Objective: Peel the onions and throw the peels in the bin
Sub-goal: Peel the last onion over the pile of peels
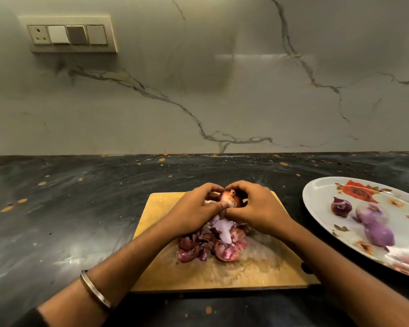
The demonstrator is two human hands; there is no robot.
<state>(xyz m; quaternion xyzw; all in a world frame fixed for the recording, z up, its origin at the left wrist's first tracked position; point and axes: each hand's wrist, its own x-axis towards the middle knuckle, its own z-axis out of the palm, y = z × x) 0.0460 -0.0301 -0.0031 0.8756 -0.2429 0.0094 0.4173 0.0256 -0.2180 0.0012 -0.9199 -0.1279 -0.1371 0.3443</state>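
Head view: both hands meet over the far half of a wooden cutting board [257, 267] on a dark counter [69, 208]. Left hand [194, 208] & right hand [253, 206] hold one onion [229, 198] between them, fingers curled round it, thumbs meeting at its near side; skin looks partly on. Onion sits just above the board, mostly hidden by fingers. Pile of peels [210, 241] lies on the board just below the hands, purple-red w/ a pale bit on top. Plate [321, 192] w/ flower print at right, beside the board; 3 peeled onions [373, 223] on it. Metal bangle [92, 289] on left wrist. Marble wall behind, switch panel [69, 34] upper left.
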